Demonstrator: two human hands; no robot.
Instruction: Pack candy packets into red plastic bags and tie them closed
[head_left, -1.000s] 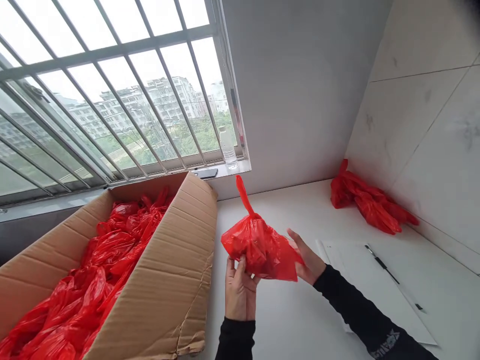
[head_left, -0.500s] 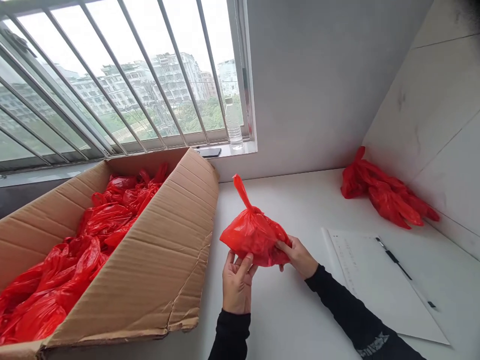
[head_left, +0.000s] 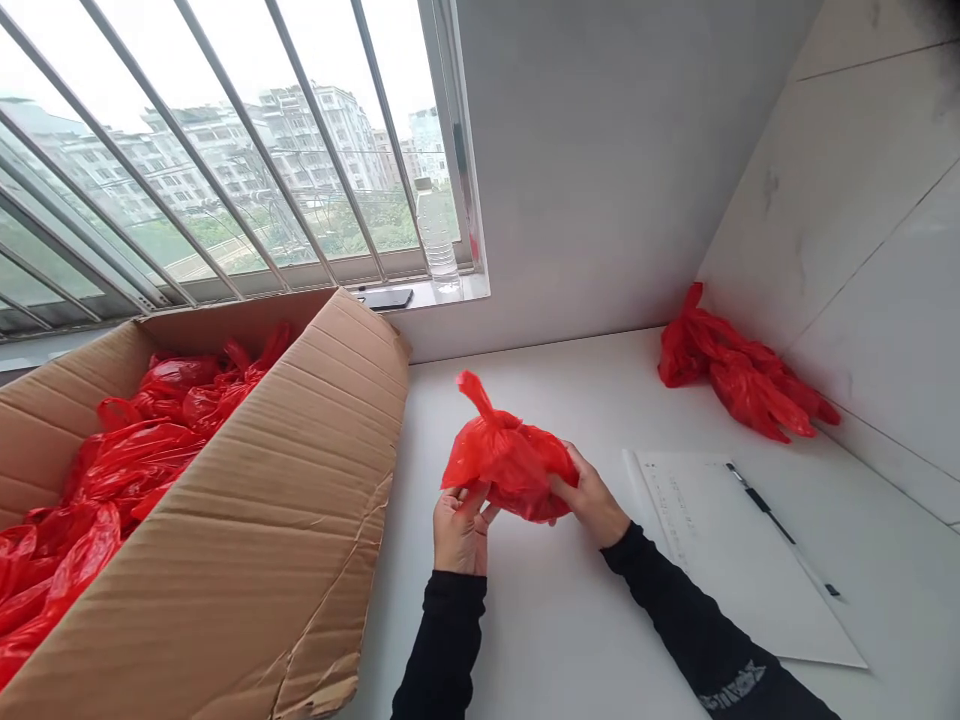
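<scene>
A red plastic bag [head_left: 510,462], knotted at the top with a twisted tail sticking up, is held above the white table between both hands. My left hand [head_left: 461,530] grips its lower left side, thumb in front and some fingers underneath. On the right side, my right hand [head_left: 589,497] pinches the bag with the thumb in front and the other fingers mostly behind it. The bag bulges with contents that I cannot make out through the plastic.
At left stands an open cardboard box [head_left: 300,480] filled with red bags [head_left: 142,450]. More red bags [head_left: 742,365] lie by the right wall. Paper [head_left: 720,560] with a pen [head_left: 759,500] lies at right. A bottle [head_left: 436,240] and phone [head_left: 386,299] rest on the sill.
The view has swung right, so the box sits further left. My hands still hold the bag; its tail leans further left and my left hand has come up closer under it.
</scene>
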